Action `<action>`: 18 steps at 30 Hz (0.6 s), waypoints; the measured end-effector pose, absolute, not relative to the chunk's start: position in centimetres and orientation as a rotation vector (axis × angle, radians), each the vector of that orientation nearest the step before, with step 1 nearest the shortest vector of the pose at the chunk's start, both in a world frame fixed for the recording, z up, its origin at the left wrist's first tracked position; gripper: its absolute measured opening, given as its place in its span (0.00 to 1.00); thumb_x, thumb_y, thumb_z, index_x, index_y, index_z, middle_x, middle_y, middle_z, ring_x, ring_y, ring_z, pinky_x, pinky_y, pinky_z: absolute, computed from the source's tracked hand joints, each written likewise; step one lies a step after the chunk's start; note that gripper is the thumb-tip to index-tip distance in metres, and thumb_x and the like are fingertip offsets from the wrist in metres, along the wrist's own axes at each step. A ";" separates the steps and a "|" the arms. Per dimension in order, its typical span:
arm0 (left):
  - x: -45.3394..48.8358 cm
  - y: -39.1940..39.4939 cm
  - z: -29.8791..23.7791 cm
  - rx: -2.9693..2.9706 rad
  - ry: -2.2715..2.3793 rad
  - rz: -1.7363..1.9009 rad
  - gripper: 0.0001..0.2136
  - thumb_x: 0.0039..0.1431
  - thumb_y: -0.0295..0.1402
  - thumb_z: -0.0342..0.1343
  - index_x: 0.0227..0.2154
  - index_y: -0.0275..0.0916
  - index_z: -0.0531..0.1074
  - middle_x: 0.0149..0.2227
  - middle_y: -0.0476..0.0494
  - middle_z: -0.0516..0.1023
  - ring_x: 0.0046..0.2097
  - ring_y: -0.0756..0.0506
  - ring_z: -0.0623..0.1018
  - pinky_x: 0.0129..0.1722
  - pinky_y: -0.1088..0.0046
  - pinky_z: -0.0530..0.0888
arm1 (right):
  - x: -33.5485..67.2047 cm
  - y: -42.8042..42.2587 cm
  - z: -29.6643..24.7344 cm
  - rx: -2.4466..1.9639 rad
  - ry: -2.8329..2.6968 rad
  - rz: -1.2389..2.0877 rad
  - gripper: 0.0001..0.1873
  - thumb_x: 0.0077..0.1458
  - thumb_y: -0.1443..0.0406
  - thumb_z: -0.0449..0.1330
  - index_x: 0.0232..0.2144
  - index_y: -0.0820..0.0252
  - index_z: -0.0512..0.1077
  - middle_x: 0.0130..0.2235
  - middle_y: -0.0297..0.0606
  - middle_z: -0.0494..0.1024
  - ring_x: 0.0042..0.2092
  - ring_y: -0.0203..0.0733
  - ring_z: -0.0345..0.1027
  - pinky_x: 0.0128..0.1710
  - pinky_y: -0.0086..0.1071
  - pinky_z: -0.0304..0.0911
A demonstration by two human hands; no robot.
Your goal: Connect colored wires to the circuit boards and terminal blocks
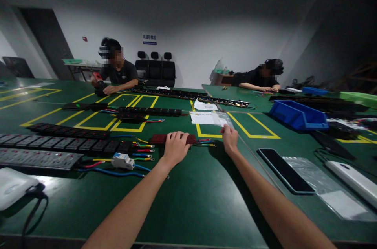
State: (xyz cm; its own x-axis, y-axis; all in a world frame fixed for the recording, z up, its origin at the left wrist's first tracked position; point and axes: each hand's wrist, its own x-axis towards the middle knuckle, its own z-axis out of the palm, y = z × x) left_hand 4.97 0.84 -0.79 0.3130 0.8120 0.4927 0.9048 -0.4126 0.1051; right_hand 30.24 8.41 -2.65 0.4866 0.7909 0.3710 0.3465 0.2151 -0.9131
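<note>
My left hand (176, 145) lies over a dark red strip-shaped block (157, 138), fingers curled across its top and thumb at its near side. Coloured wires with metal ring lugs (207, 143) run from the block's right end. To the right, my right hand (230, 138) is closed, its fingertips near the lower edge of a clear plastic bag with a white paper label (206, 118). Anything between those fingers is too small to make out. Left of the block lie a black socket strip (73, 143), a grey socket strip (44, 159) and a white circuit breaker (122, 160) wired in.
A phone (285, 170), another clear bag (309, 172) and a white device (353, 182) lie at the right. A blue bin (297, 114) stands behind them. Two people sit across the green table (188, 209); the left one holds a red power tool (98, 78).
</note>
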 end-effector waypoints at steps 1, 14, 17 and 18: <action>5.0 0.8 -0.8 -2.385 -1.583 -0.719 0.18 0.65 0.40 0.56 0.55 0.42 0.69 0.52 0.40 0.75 0.54 0.39 0.71 0.54 0.57 0.64 | 29.9 8.3 -2.4 -1.352 -1.105 0.425 0.25 0.57 0.48 0.49 0.15 0.55 0.64 0.14 0.31 0.61 0.22 0.40 0.56 0.23 0.32 0.51; 5.1 0.4 -0.4 -2.389 -1.590 -0.757 0.21 0.63 0.49 0.54 0.53 0.42 0.71 0.50 0.39 0.75 0.52 0.37 0.71 0.54 0.56 0.63 | 25.2 6.0 -1.8 -1.101 -1.360 1.018 0.28 0.53 0.45 0.56 0.14 0.56 0.61 0.13 0.27 0.55 0.17 0.31 0.47 0.17 0.28 0.42; 5.1 0.3 -0.4 -2.389 -1.604 -0.753 0.22 0.64 0.50 0.53 0.53 0.42 0.71 0.50 0.39 0.75 0.53 0.38 0.71 0.55 0.56 0.63 | 25.2 5.9 -2.2 -1.116 -1.404 1.011 0.28 0.53 0.43 0.56 0.14 0.56 0.61 0.13 0.28 0.55 0.17 0.31 0.46 0.18 0.29 0.42; 5.1 0.3 -0.4 -2.386 -1.605 -0.749 0.22 0.64 0.50 0.52 0.53 0.42 0.71 0.50 0.39 0.75 0.53 0.38 0.71 0.54 0.56 0.64 | 25.1 5.9 -2.3 -1.138 -1.428 0.996 0.29 0.53 0.43 0.55 0.14 0.56 0.61 0.14 0.28 0.56 0.18 0.32 0.47 0.19 0.29 0.43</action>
State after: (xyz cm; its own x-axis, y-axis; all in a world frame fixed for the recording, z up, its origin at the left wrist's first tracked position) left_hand 5.11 0.28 -0.38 0.2946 0.8187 0.4930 0.9037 -0.4064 0.1349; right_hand 25.06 5.90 -2.29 -0.0424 0.9768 0.2097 0.1401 0.2136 -0.9668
